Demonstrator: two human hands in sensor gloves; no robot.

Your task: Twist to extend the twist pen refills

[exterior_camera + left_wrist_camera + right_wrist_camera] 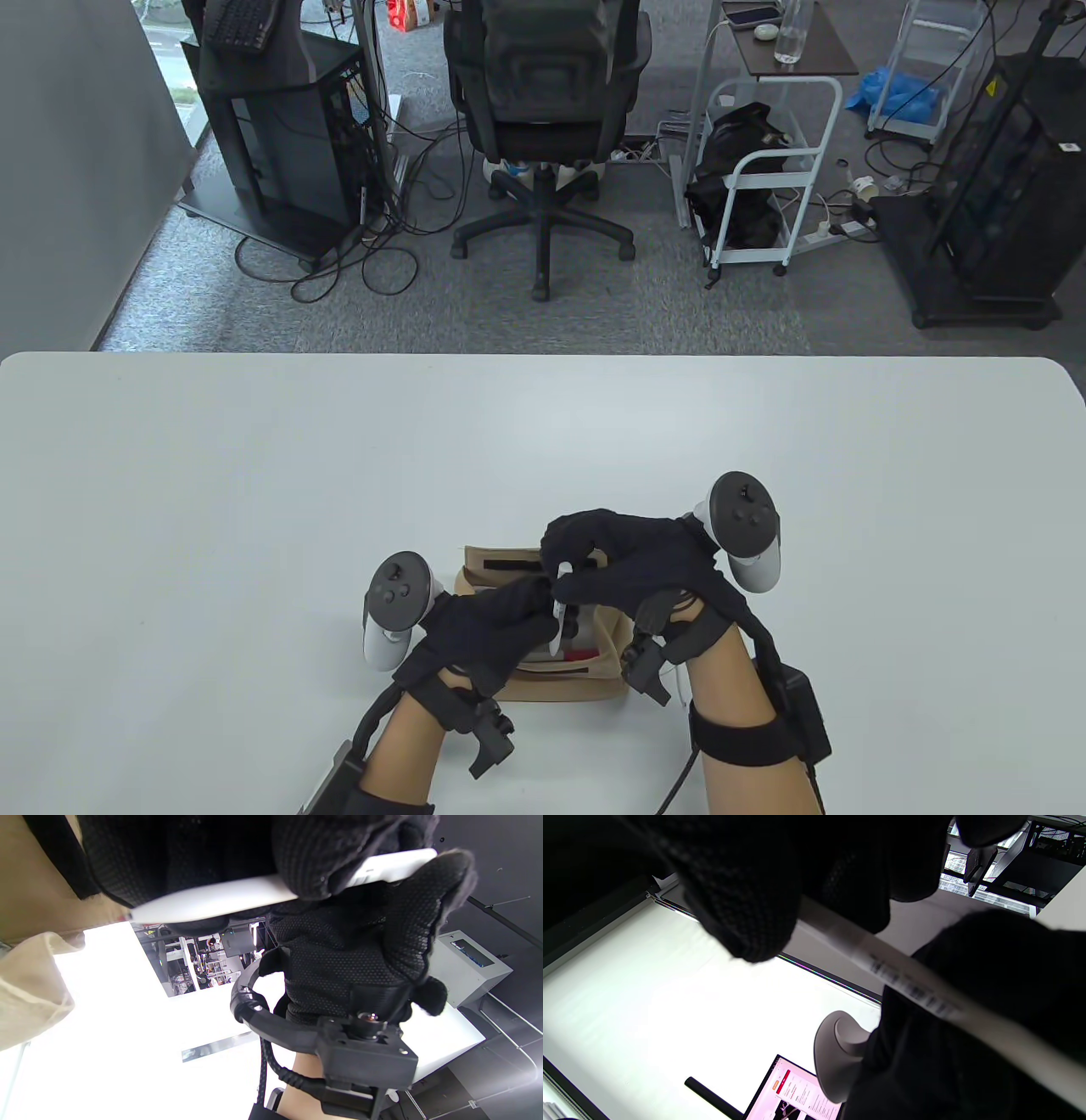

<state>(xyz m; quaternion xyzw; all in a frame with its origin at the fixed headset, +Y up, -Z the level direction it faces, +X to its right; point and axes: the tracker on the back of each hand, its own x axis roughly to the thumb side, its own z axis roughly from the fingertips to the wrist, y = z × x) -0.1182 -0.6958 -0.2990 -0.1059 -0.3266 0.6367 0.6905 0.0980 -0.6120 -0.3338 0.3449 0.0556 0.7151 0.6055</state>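
A white twist pen [560,615] is held between both hands above a beige fabric pencil case [585,679]. My left hand [496,624] grips the pen's lower half, its tip pointing down toward the case. My right hand [624,564] pinches the pen's upper end from above. In the left wrist view the pen [220,897] runs across under gloved fingers [314,861]. In the right wrist view the pen [908,984] runs diagonally, with small printed text on its barrel, held by my right fingers [746,899].
The pencil case lies open on the white table [254,509], near the front edge, with a black strip [509,564] on its flap and other items inside. An office chair [547,127] and carts stand on the floor beyond the table.
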